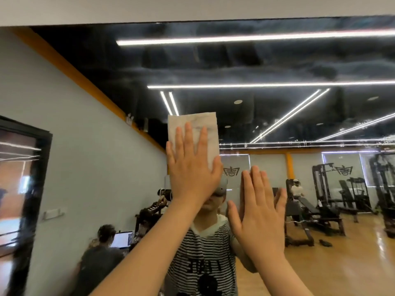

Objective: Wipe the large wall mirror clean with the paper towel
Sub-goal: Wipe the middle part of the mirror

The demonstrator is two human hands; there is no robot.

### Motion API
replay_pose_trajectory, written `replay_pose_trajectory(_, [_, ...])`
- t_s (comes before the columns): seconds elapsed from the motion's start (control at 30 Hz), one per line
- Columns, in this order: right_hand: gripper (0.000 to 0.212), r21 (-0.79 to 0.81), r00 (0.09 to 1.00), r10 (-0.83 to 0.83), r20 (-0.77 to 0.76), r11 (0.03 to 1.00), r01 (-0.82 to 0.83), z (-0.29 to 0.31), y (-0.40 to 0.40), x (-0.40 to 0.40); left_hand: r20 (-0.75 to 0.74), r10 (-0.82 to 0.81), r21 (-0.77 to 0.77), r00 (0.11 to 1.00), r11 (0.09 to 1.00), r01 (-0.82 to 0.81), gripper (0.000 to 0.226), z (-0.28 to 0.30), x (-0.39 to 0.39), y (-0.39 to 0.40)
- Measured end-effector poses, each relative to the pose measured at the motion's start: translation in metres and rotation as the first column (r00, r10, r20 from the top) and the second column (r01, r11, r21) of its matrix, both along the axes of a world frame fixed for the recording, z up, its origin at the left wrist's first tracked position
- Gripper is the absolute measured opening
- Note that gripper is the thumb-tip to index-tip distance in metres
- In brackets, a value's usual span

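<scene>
The large wall mirror (277,60) fills nearly the whole view and reflects a gym room. A folded white paper towel (193,119), faintly grey-stained, lies flat against the glass at centre. My left hand (192,167) presses on the towel's lower half with straight, spread fingers. To its lower right, my right hand (256,212) rests flat on the bare glass with straight fingers and holds nothing; its reflection meets it at the fingertips. Hazy streaks show on the upper glass, and white specks at the right.
The mirror's top edge (192,22) meets a pale wall above. Everything else is reflection: my striped shirt, weight machines on a wooden floor at the right, seated people with a laptop at the lower left, a dark doorway at the far left.
</scene>
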State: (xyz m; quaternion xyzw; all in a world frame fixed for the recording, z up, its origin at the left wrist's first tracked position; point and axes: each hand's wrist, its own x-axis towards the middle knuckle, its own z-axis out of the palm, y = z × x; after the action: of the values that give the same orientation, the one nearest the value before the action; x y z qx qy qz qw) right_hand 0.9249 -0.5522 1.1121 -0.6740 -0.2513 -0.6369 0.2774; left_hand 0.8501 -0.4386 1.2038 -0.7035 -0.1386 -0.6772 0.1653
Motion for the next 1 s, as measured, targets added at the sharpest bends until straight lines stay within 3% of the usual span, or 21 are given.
replay_pose_trajectory(0.43, [0.069,0.005,1.0,0.022,0.001,1.0,-0.022,0.0015,0.0028,0.0048,0.05,0.016,-0.017,0.999,1.0,-0.015,0.067,-0.0001,0.0012,-0.0016])
replay_pose_trajectory(0.8, [0.069,-0.001,1.0,-0.006,0.027,1.0,0.006,0.0016,0.0008,0.0001,0.03,-0.039,-0.02,0.999,0.999,0.04,0.067,-0.0005,-0.0004,-0.0008])
replay_pose_trajectory(1.0, [0.068,-0.047,0.999,0.023,-0.03,0.999,-0.025,0.0016,-0.0032,-0.0034,-0.027,-0.007,-0.055,1.0,0.998,0.005,0.071,0.0008,-0.0043,-0.0043])
